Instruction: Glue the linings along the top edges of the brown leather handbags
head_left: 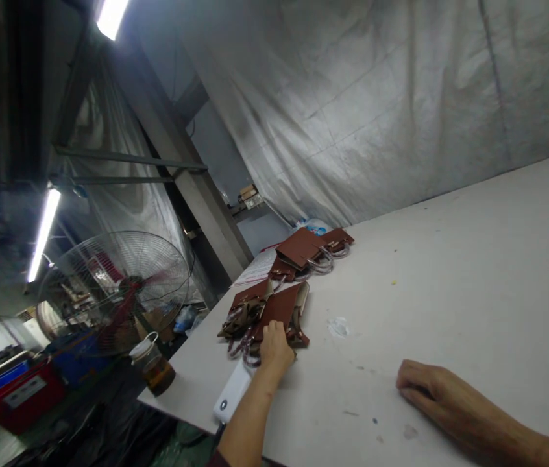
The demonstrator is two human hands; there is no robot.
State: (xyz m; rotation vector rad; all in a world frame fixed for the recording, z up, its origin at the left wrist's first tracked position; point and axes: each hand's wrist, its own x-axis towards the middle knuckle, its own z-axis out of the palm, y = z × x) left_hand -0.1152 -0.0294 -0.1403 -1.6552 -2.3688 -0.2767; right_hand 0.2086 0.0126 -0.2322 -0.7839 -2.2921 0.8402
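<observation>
My left hand [275, 347] is closed on a small brown handbag [281, 305] at the left end of the white table. That bag has a pale inside edge, and wrapped handles [251, 353] stick out beside my fingers. Touching it on the left lies another brown handbag [248, 305] with dark, crumpled sides. Farther back, more brown handbags [301, 248] are piled up, their looped handles in clear wrap. My right hand [423, 386] rests on the tabletop to the right, fingers curled together, with nothing visible in it.
A jar of brown liquid [158, 373] stands near the left edge of the table [450, 292]. Partly under my left forearm lies a white box-like device [233, 392]. Printed sheets [255, 269] lie behind the bags. A large caged fan [128, 292] stands beyond the table.
</observation>
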